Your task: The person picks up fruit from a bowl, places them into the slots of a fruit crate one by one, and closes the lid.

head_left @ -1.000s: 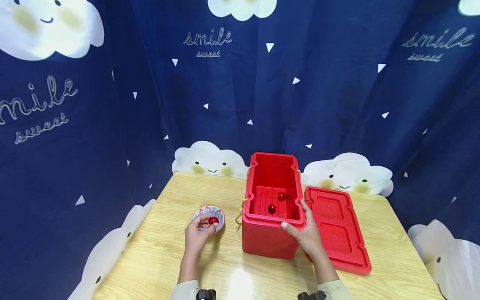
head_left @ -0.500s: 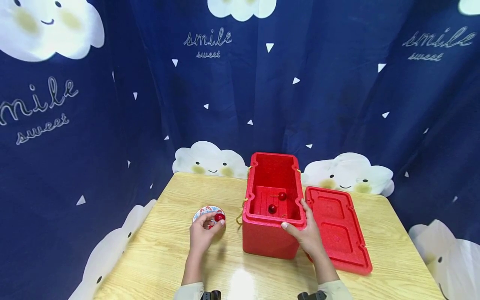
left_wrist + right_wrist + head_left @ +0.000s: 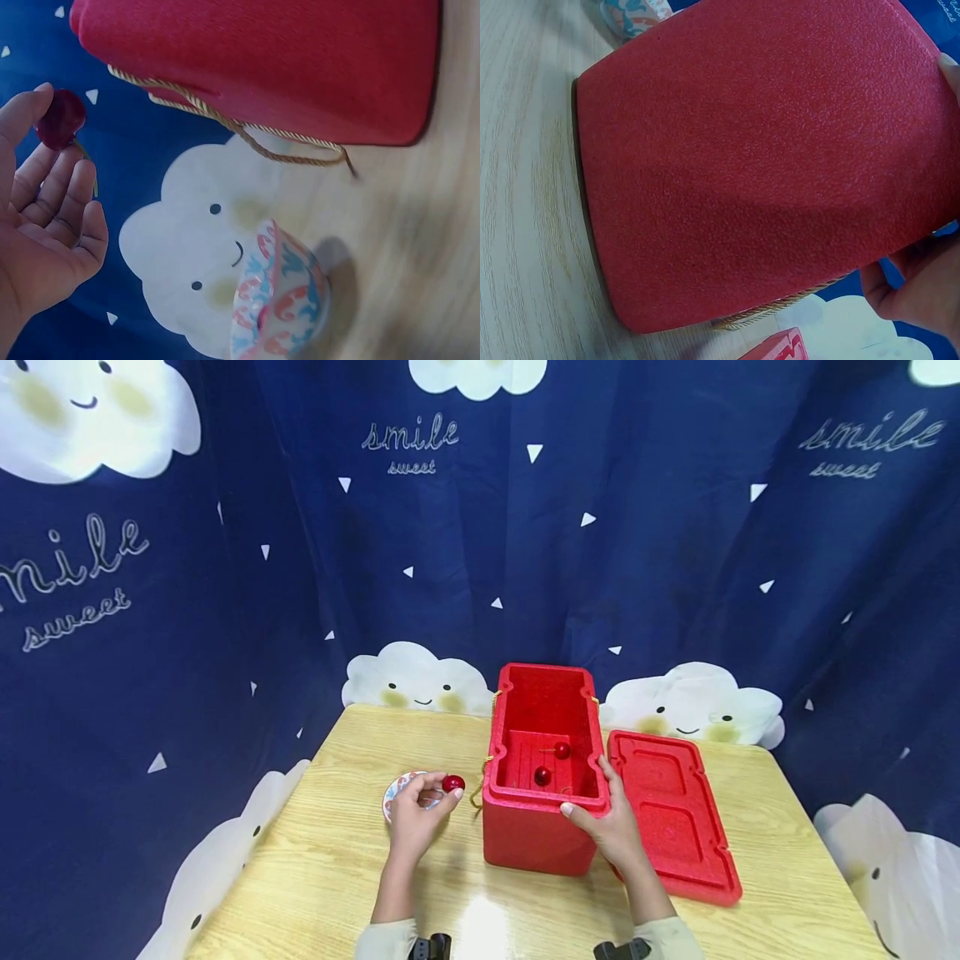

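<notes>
Between thumb and fingertips, my left hand [image 3: 412,822] pinches a dark red cherry [image 3: 453,783]; its thin stem shows in the left wrist view, hanging down past the fingers. The hand is raised over the right side of a small patterned bowl [image 3: 289,300], partly covering it in the head view. A bit of red [image 3: 262,316] shows inside the bowl. My right hand [image 3: 617,827] grips the near right corner of an open red foam box [image 3: 536,839], thumb on the front rim and fingers along the right side. Two cherries [image 3: 542,775] lie on the box floor.
The box's red lid [image 3: 675,827] lies flat on the table to the right of it. Yellow cord [image 3: 255,142] hangs at the box's side, between box and bowl. A dark blue curtain [image 3: 450,543] with clouds stands behind the wooden table [image 3: 300,877].
My left hand has moved right and slightly away from me with the cherry, from over the bowl toward the box. The right hand keeps its hold on the box.
</notes>
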Tool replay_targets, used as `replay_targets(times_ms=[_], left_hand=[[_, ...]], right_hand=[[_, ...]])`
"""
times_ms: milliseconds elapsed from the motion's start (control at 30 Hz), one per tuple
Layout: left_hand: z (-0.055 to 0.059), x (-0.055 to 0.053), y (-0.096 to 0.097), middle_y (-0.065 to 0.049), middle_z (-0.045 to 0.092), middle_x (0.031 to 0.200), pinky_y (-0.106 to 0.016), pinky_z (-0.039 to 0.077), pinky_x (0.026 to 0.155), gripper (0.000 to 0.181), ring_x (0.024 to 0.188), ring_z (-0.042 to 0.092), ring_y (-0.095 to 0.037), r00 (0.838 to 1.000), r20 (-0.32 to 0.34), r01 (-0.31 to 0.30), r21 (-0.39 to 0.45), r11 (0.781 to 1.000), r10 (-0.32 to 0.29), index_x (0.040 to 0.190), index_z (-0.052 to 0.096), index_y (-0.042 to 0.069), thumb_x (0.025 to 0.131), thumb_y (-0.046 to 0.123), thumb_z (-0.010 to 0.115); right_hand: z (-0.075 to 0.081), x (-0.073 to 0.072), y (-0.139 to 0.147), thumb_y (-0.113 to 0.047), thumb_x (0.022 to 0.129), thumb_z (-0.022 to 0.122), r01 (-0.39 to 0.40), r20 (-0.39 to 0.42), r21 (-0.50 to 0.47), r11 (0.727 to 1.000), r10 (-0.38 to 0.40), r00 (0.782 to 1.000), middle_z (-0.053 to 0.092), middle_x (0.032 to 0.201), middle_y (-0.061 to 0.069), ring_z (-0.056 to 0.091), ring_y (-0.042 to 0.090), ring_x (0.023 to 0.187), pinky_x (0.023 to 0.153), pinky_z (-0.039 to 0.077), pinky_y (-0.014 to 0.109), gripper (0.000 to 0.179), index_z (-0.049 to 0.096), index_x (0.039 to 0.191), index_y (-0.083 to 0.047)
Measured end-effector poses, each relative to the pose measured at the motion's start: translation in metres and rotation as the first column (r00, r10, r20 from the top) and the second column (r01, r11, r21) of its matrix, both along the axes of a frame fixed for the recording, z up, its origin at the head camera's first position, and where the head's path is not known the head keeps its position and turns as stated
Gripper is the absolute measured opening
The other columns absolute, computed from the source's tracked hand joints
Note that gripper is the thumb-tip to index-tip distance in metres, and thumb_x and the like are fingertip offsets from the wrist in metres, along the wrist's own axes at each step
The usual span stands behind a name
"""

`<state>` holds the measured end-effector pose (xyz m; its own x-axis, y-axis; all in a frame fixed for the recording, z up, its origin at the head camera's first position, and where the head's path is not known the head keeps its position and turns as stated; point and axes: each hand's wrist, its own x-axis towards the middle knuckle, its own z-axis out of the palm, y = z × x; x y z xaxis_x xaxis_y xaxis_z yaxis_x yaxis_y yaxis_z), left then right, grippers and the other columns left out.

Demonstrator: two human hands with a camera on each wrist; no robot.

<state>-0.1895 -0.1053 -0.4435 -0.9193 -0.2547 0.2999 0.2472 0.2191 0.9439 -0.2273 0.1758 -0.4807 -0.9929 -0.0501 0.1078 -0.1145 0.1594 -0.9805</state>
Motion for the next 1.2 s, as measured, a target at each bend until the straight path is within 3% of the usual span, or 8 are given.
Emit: replay_targets(times_ms=[200,333,433,567,867,1200], left_hand=[[0.011,-0.006,0.003,-0.020,0.062,0.087,-0.042,0.045,0.072,0.030,0.082,0.056,-0.038,1.000,-0.008,0.014,0.012,1.000,-0.014,0.102,0.064,-0.007,0.075,0.003,0.075],[-0.003,-0.021,-0.001,-0.016,0.064,0.085,-0.044,0.045,0.073,0.032,0.080,0.057,-0.031,1.000,-0.018,0.010,0.017,1.000,-0.010,0.102,0.066,-0.003,0.074,0.008,0.078],[-0.012,-0.032,-0.003,-0.009,0.064,0.085,-0.036,0.046,0.071,0.033,0.080,0.058,-0.026,1.000,-0.016,0.012,0.024,1.000,-0.012,0.102,0.067,0.003,0.073,0.014,0.080],[-0.004,-0.037,-0.003,-0.005,0.064,0.085,-0.032,0.045,0.070,0.032,0.081,0.058,-0.027,0.999,-0.019,0.035,0.006,0.999,-0.035,0.100,0.069,0.008,0.073,0.019,0.081],[0.009,-0.049,0.005,-0.009,0.065,0.090,-0.047,0.041,0.078,0.034,0.085,0.058,-0.031,0.992,-0.042,0.121,-0.035,0.992,-0.122,0.103,0.068,0.005,0.073,0.012,0.080],[0.025,-0.063,0.012,0.001,0.064,0.088,-0.039,0.045,0.075,0.033,0.085,0.059,-0.026,0.977,-0.042,0.198,-0.185,0.962,-0.209,0.106,0.067,0.010,0.075,0.017,0.077]], right_hand=[[0.001,0.000,0.000,-0.018,0.075,0.078,0.003,0.016,-0.003,1.000,-0.003,1.000,0.030,0.143,0.014,0.037,0.033,0.124,0.085,0.045,0.030,0.096,0.017,0.148,-0.022],[-0.005,-0.001,-0.001,-0.023,0.074,0.079,0.010,0.026,0.002,1.000,-0.010,1.000,0.030,0.143,0.011,0.035,0.033,0.125,0.086,0.046,0.041,0.096,0.017,0.148,-0.028],[-0.005,-0.001,-0.001,-0.024,0.074,0.079,0.005,0.036,-0.003,1.000,-0.005,0.999,0.029,0.144,0.011,0.034,0.033,0.125,0.085,0.047,0.044,0.096,0.017,0.147,-0.029],[-0.005,-0.003,-0.001,-0.023,0.075,0.079,0.007,0.022,-0.002,1.000,-0.007,1.000,0.030,0.143,0.011,0.036,0.031,0.124,0.086,0.047,0.042,0.095,0.018,0.147,-0.029],[-0.006,-0.003,0.000,-0.020,0.075,0.078,0.018,-0.004,0.001,1.000,-0.018,1.000,0.032,0.143,0.013,0.037,0.034,0.124,0.086,0.045,0.037,0.093,0.019,0.147,-0.026],[-0.007,-0.003,0.000,-0.020,0.075,0.078,0.021,-0.010,0.002,1.000,-0.021,1.000,0.032,0.142,0.011,0.038,0.032,0.122,0.085,0.046,0.037,0.092,0.020,0.147,-0.027]])
